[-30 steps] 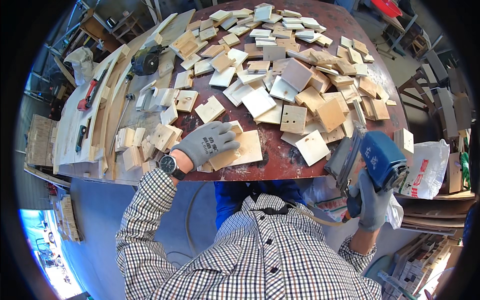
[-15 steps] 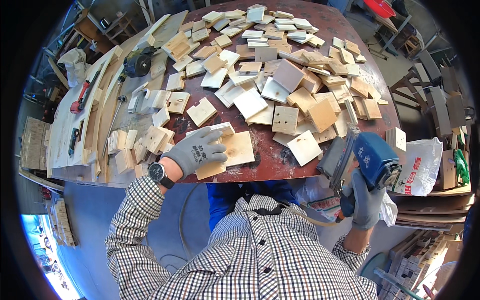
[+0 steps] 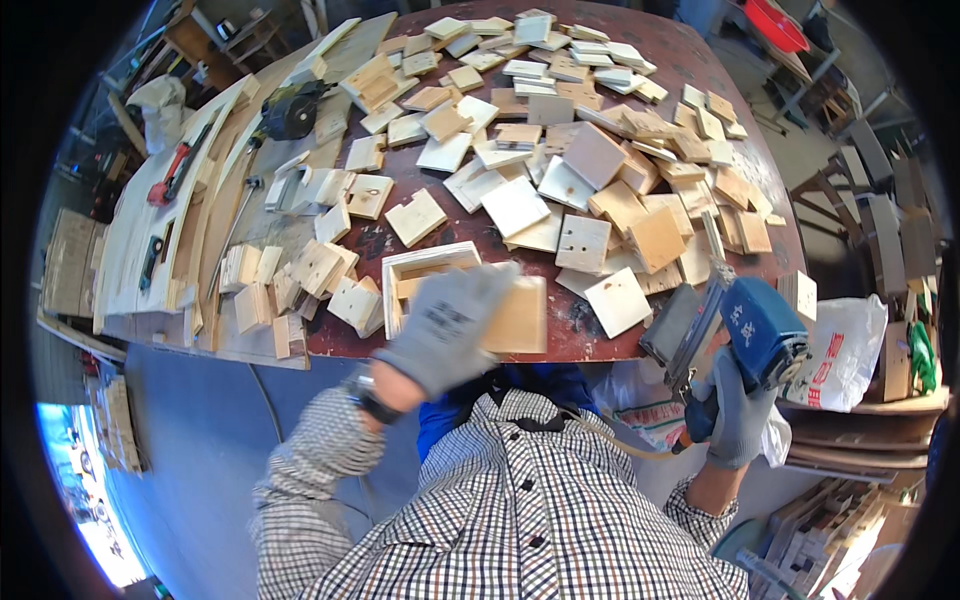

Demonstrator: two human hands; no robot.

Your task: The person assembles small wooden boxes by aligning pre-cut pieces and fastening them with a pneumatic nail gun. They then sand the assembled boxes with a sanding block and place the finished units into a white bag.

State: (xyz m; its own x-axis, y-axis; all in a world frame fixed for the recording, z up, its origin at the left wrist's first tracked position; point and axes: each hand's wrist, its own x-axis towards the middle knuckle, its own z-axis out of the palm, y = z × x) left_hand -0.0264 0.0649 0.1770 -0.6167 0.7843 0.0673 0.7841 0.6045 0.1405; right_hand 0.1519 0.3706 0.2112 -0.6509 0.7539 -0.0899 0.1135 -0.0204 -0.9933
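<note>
Left hand, grey glove: fingers spread flat, pressing on flat square plywood panel at near edge of round reddish-brown surface. Since a second ago, hand has drawn panel nearer the edge, against open white wooden frame. Right hand keeps fingers wrapped round grip of blue pneumatic nail gun, held off surface edge, apart from panel. Judgement: pieces being lined up, not yet fastened.

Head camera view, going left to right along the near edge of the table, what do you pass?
Small wood blocks → open wooden frame → gloved left hand on a plywood panel → square plywood piece → blue power tool held in the gloved right hand.
</note>
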